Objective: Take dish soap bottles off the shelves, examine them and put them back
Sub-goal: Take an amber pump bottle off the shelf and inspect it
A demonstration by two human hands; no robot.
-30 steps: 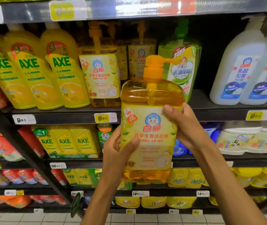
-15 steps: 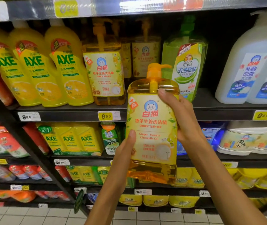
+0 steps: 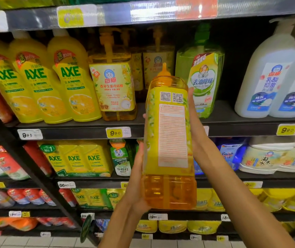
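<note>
I hold an amber dish soap bottle with an orange pump upright in front of the shelves. Its back label, with two QR codes and fine print, faces me. My left hand grips the bottle's lower left side, thumb along the edge. My right hand grips the upper right side, with the thumb up near the shoulder. A fingertip shows past the bottle's left edge. A matching amber bottle stands on the shelf behind, front label showing.
Yellow AXE bottles line the same shelf to the left. A green bottle and white pump bottles stand to the right. Refill packs and tubs fill the lower shelves. Tiled floor shows at the bottom.
The bottle has been turned about its upright axis: its front label faced me before, now the back label does. Both hands shifted their hold, the left one lower on the bottle.
</note>
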